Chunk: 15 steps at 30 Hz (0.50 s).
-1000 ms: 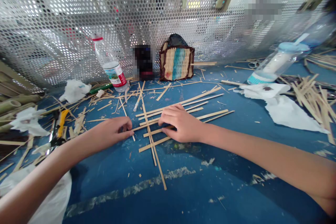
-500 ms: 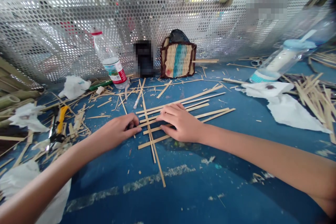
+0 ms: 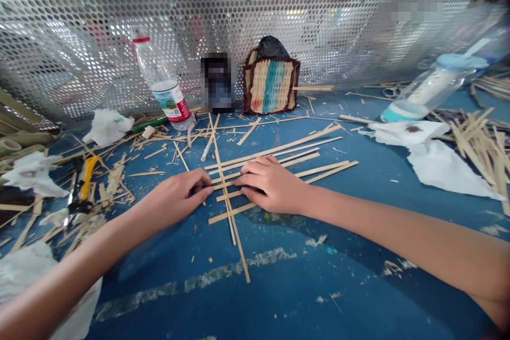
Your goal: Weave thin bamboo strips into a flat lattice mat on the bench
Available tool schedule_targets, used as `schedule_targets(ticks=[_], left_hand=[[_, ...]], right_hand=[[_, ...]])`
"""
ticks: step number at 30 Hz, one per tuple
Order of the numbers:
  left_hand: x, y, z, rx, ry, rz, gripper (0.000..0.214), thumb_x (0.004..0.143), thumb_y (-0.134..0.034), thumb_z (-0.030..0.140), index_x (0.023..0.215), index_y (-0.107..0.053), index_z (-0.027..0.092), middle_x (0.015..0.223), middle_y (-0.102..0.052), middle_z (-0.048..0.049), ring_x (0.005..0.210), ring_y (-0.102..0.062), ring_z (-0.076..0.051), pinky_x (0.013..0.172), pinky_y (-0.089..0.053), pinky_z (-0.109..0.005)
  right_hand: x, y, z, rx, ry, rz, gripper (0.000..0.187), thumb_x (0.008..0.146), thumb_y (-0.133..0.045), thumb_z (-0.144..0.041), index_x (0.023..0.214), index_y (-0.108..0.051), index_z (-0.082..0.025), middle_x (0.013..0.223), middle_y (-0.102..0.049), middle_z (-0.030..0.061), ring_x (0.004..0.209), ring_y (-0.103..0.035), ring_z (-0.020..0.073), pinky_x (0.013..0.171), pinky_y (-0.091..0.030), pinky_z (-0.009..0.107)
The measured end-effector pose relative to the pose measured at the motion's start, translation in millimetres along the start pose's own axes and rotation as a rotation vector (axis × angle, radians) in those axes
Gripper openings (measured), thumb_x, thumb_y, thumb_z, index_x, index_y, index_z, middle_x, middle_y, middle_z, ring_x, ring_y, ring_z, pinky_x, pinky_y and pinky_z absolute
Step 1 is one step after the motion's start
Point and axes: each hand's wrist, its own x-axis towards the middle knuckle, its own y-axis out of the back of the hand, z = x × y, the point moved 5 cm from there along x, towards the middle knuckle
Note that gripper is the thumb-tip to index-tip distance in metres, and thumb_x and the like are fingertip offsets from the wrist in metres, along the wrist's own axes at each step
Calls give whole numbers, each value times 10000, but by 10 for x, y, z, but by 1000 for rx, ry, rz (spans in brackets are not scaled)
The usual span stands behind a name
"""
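Note:
Several pale bamboo strips (image 3: 334, 171) lie side by side across the blue table, with two thinner strips (image 3: 240, 247) crossing them near their left ends. My left hand (image 3: 187, 191) has its fingers curled, thumb and fingertips closed on the left end of one middle strip. Over the same group, my right hand (image 3: 271, 185) rests with bent fingers, thumb and fingertips closed about the middle strip just right of the crossing. Its palm hides part of the strips beneath.
A perforated metal screen (image 3: 175, 5) rises behind the table. Before it stand a water bottle (image 3: 171, 98), a blurred dark object (image 3: 217, 85) and a small woven bag (image 3: 274, 85). A yellow-handled cutter (image 3: 87, 178), tissues (image 3: 442, 164), a lidded cup (image 3: 430, 85) and bamboo scraps lie around.
The view has shifted slightly. Both hands stay at the crossing, and the strips look almost the same; the middle strip's left end shows slightly less beyond my left fingertips.

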Motion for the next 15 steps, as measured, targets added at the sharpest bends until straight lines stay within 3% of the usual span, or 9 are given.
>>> schedule_targets(ticks=[6,10,15], left_hand=[[3,-48,26,30,-106,38,265,961,-436,425,951,-607,223,843,-686,-4,763,-631,-184,690,-440,-291],[2,-52,-8,15,-52,24,263,962,-448,423,925,-623,230,805,-699,11,712,-641,-172,645,-451,-278],[-128,0,216,372,-271,137,388,1008,-341,369,1041,-691,203,987,-757,-66,874,-704,-260,781,-492,-392]], right_hand=[[13,-1,13,19,-11,-17,221,987,-523,-217,1093,-709,-163,1038,-657,82,981,-534,228,875,-328,372],[16,-5,17,42,-15,-17,218,984,-515,-205,1084,-704,-159,1049,-653,84,1002,-532,230,892,-329,372],[20,-5,17,45,-22,-34,224,988,-501,-207,1093,-694,-165,1060,-652,87,981,-523,229,871,-322,370]])
